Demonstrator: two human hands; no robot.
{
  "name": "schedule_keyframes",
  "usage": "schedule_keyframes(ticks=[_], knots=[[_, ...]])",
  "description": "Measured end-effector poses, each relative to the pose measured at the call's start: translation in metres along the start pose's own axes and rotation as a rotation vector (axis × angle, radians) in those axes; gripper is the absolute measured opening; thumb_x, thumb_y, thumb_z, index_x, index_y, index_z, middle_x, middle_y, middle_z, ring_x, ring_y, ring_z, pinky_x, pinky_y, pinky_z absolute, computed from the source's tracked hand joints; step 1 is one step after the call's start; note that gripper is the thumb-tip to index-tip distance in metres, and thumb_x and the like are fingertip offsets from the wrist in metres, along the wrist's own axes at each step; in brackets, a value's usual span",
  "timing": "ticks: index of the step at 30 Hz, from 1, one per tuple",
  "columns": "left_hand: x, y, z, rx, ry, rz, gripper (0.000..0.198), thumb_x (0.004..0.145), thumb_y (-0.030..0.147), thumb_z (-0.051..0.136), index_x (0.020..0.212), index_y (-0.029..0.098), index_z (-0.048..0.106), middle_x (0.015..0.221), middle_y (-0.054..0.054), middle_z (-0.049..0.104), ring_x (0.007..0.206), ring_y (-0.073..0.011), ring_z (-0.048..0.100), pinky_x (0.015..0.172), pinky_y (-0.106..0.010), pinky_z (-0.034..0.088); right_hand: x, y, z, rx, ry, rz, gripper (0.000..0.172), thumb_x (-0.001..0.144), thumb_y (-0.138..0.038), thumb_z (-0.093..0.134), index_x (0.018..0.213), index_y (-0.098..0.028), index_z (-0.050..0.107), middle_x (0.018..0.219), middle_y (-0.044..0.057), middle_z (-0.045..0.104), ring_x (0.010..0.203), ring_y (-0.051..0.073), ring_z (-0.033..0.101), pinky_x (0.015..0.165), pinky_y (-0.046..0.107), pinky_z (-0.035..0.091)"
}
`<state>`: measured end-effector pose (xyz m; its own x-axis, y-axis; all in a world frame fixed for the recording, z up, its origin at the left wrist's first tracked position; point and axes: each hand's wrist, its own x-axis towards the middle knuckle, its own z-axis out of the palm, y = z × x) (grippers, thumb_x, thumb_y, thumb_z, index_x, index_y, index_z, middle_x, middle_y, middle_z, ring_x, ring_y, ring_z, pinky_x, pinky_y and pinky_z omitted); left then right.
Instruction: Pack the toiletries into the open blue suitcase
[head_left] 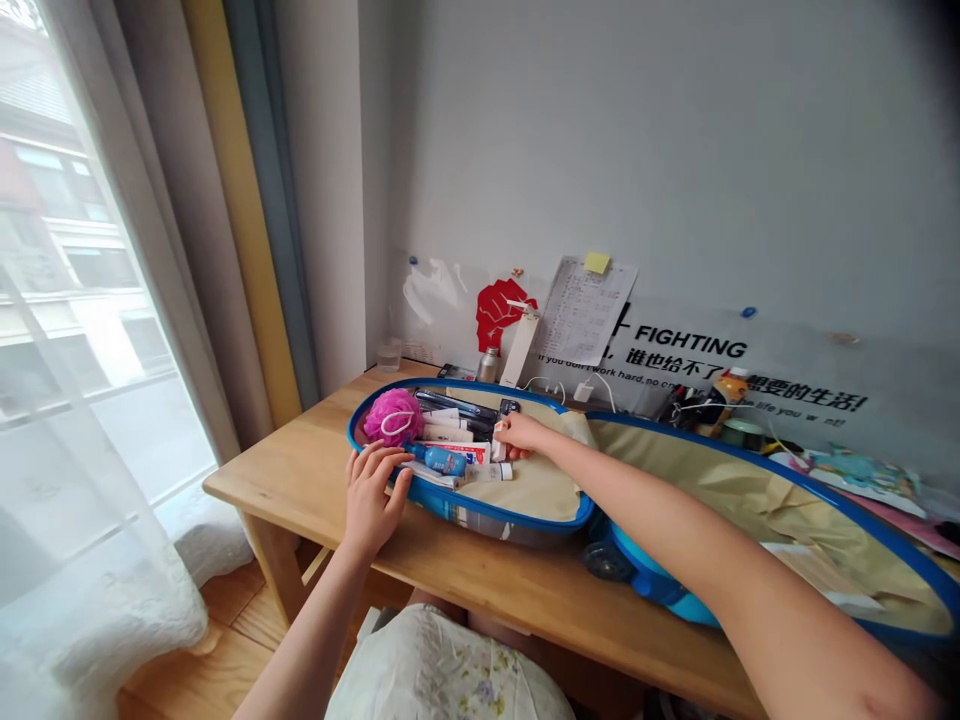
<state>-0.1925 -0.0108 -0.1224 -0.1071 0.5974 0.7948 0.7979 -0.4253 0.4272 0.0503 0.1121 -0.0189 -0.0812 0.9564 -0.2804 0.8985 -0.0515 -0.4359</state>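
An open suitcase with a blue rim (pixel 536 520) and beige lining lies on the wooden desk. My left hand (pixel 375 490) rests on the rim of its left half, fingers spread and holding nothing. Inside that half, my right hand (pixel 521 436) pinches a small white item (pixel 499 440) whose kind I cannot make out. Close to my left hand are a pink bath puff (pixel 394 415) and a blue bottle (pixel 440 460). A white tube (pixel 489 472), a red-and-white box (pixel 472 452) and long dark items (pixel 461 405) lie packed between the two hands.
The suitcase's other half (pixel 697 480) spreads right, a pale flat item (pixel 821 577) in it. Behind stand a silver bottle (pixel 487 366), a white upright stand (pixel 519 348) and white cables. A clear cup (pixel 388 354) sits at the back left. The desk's left edge (pixel 225 490) faces a curtained window.
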Motion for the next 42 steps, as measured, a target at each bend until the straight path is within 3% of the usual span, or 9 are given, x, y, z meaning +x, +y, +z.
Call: schedule_keyframes(ticks=[4, 11, 15, 19, 24, 30, 35, 39, 42], knots=[[0.0, 0.0, 0.0, -0.009, 0.001, -0.007, 0.028, 0.098, 0.037, 0.044, 0.102, 0.025, 0.07, 0.11, -0.005, 0.07, 0.12, -0.0267, 0.053, 0.112, -0.05, 0.027, -0.002, -0.002, 0.005, -0.059, 0.031, 0.008, 0.013, 0.083, -0.027, 0.066, 0.082, -0.014, 0.063, 0.061, 0.005, 0.065, 0.056, 0.015, 0.063, 0.049, 0.021, 0.044], [0.001, 0.002, -0.001, -0.015, 0.005, -0.003, 0.027, 0.097, 0.037, 0.045, 0.102, 0.026, 0.07, 0.109, -0.005, 0.07, 0.119, -0.0269, 0.053, 0.112, -0.05, 0.028, -0.01, -0.006, 0.002, 0.017, -0.005, 0.0, 0.038, 0.086, -0.027, 0.063, 0.121, -0.016, 0.055, 0.079, 0.008, 0.072, 0.064, 0.018, 0.066, 0.053, 0.024, 0.046], [0.001, 0.002, -0.001, -0.013, 0.012, 0.002, 0.027, 0.097, 0.036, 0.045, 0.101, 0.026, 0.07, 0.109, -0.005, 0.07, 0.119, -0.0264, 0.053, 0.112, -0.049, 0.029, -0.023, 0.004, -0.031, 0.053, 0.034, -0.038, 0.038, 0.092, -0.031, 0.053, 0.125, -0.013, 0.051, 0.09, 0.01, 0.071, 0.063, 0.013, 0.062, 0.051, 0.021, 0.043], [0.0, 0.0, 0.0, -0.009, 0.013, 0.004, 0.027, 0.097, 0.036, 0.045, 0.101, 0.026, 0.07, 0.108, -0.005, 0.07, 0.119, -0.0263, 0.053, 0.111, -0.048, 0.03, -0.051, 0.035, -0.081, 0.043, 0.109, -0.073, 0.025, 0.093, -0.029, 0.048, 0.113, -0.018, 0.058, 0.096, 0.009, 0.069, 0.063, 0.009, 0.058, 0.051, 0.018, 0.039], [-0.001, -0.002, 0.001, -0.01, 0.015, 0.007, 0.029, 0.097, 0.037, 0.044, 0.102, 0.026, 0.07, 0.109, -0.006, 0.07, 0.12, -0.0265, 0.052, 0.112, -0.049, 0.028, -0.097, 0.095, -0.115, -0.052, 0.105, -0.03, 0.009, 0.082, -0.014, 0.06, 0.086, -0.018, 0.066, 0.075, 0.001, 0.066, 0.062, 0.009, 0.056, 0.061, 0.019, 0.043], [0.0, -0.003, 0.001, -0.007, 0.012, 0.013, 0.028, 0.097, 0.037, 0.044, 0.102, 0.025, 0.069, 0.109, -0.006, 0.07, 0.119, -0.0267, 0.053, 0.11, -0.049, 0.03, -0.129, 0.153, -0.104, -0.12, 0.0, 0.085, 0.02, 0.064, 0.0, 0.066, 0.07, -0.019, 0.072, 0.073, 0.004, 0.07, 0.062, 0.012, 0.059, 0.061, 0.021, 0.043], [0.001, -0.004, 0.001, -0.004, 0.025, 0.053, 0.028, 0.097, 0.037, 0.044, 0.1, 0.025, 0.069, 0.108, -0.006, 0.07, 0.116, -0.0273, 0.055, 0.108, -0.048, 0.032, -0.143, 0.176, -0.101, -0.091, -0.009, 0.087, 0.023, 0.061, -0.007, 0.071, 0.079, -0.021, 0.074, 0.089, 0.008, 0.072, 0.081, 0.019, 0.066, 0.073, 0.024, 0.048], [0.001, -0.004, 0.001, 0.0, 0.024, 0.047, 0.029, 0.098, 0.037, 0.044, 0.101, 0.025, 0.069, 0.108, -0.007, 0.07, 0.116, -0.0274, 0.055, 0.108, -0.048, 0.032, -0.155, 0.186, -0.098, -0.117, -0.049, 0.07, 0.047, 0.053, -0.009, 0.078, 0.098, -0.024, 0.075, 0.11, 0.011, 0.07, 0.102, 0.021, 0.065, 0.085, 0.023, 0.047], [0.0, -0.003, 0.001, -0.001, 0.022, 0.042, 0.029, 0.097, 0.037, 0.044, 0.102, 0.024, 0.069, 0.108, -0.007, 0.07, 0.117, -0.0273, 0.054, 0.108, -0.048, 0.032, -0.159, 0.19, -0.091, -0.212, 0.003, 0.056, 0.057, 0.051, -0.008, 0.078, 0.105, -0.026, 0.073, 0.11, 0.011, 0.067, 0.102, 0.02, 0.064, 0.087, 0.023, 0.046]])
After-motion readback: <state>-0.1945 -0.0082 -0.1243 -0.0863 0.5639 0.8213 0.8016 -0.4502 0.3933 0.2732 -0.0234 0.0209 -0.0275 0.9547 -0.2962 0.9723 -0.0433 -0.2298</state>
